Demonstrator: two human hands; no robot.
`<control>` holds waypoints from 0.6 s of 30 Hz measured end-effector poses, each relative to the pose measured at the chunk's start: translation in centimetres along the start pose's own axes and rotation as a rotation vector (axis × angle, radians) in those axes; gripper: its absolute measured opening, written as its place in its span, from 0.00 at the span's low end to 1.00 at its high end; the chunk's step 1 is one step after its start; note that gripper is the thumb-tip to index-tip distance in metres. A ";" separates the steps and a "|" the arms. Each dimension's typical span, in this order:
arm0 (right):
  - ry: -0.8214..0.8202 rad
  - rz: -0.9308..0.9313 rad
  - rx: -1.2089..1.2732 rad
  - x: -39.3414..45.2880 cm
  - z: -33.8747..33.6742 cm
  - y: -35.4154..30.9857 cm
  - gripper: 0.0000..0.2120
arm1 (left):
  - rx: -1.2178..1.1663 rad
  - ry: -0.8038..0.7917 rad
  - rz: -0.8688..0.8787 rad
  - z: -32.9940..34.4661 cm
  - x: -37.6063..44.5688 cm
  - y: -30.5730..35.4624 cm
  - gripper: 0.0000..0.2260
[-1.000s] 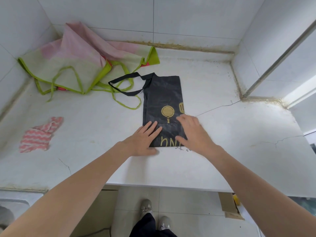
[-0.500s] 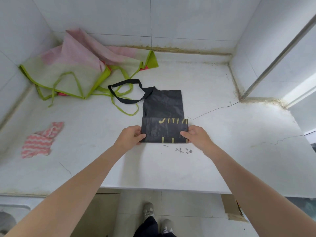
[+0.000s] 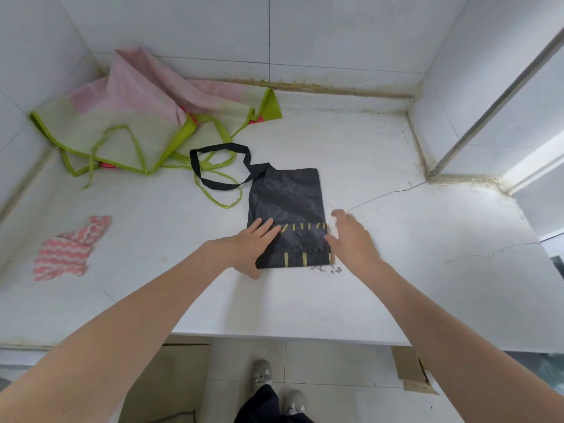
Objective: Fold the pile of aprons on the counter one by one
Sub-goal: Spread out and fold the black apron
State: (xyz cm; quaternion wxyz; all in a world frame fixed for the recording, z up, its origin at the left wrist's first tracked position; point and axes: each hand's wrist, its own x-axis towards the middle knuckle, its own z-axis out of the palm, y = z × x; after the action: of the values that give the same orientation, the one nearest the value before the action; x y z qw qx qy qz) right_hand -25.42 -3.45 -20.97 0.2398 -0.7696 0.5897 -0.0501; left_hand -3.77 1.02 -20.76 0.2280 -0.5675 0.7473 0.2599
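A black apron (image 3: 287,203) with gold print lies partly folded on the white counter (image 3: 396,270), its near end turned up over itself. Its black strap (image 3: 213,166) loops out to the far left. My left hand (image 3: 250,244) lies flat with straight fingers on the left side of the folded flap. My right hand (image 3: 351,236) hovers at the flap's right edge, fingers spread and holding nothing. A pile of pink and green aprons (image 3: 146,114) with lime straps sits in the back left corner.
A pink and white zigzag cloth (image 3: 68,250) lies at the left of the counter. Tiled walls close the back and both sides. The counter's front edge runs just below my forearms. Cardboard (image 3: 412,377) lies on the floor at right.
I folded the apron's near end up over the printed part, then let go of its corners. My left hand now presses flat on the flap; my right hand has lifted off to the right.
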 end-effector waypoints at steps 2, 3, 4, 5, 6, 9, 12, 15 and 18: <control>-0.076 -0.356 -0.325 -0.5 0.0 1.1 0.33 | -0.011 0.013 0.017 0.2 -0.2 -0.4 0.46; -0.175 -0.458 -0.429 -0.7 0.3 1.6 0.37 | -0.037 0.049 0.026 0.6 -0.3 -0.5 0.45; -0.257 -0.474 -0.463 -0.8 0.4 1.9 0.39 | -0.080 0.107 0.032 1.0 -0.5 -0.5 0.43; -0.303 -0.442 -0.435 -0.8 0.4 2.0 0.39 | -0.143 0.189 0.038 1.5 -0.6 -0.6 0.41; -0.315 -0.418 -0.377 -0.6 0.4 2.0 0.39 | -0.233 0.278 0.033 1.9 -0.9 -0.9 0.37; -0.321 -0.391 -0.229 -0.4 -0.5 1.3 0.39 | -0.653 0.501 -0.001 2.6 -1.1 -2.4 0.25; -0.405 -0.260 -0.031 -0.1 -1.4 0.8 0.37 | -0.870 0.568 -0.093 1.9 -1.1 -2.9 0.09; -0.339 -0.063 0.253 0.7 -1.4 0.3 0.21 | -0.962 0.617 -0.215 1.5 -0.6 -2.5 0.08; -0.224 0.169 0.607 1.3 -0.5 -0.2 0.10 | -0.906 0.626 -0.323 1.9 0.1 -2.2 0.11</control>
State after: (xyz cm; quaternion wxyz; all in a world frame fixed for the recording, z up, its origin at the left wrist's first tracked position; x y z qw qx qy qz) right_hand -25.08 -4.74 -20.73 0.5246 -0.6124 0.5795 -0.1184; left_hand -1.56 1.70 -22.56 -0.2334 -0.7655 0.4968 0.3357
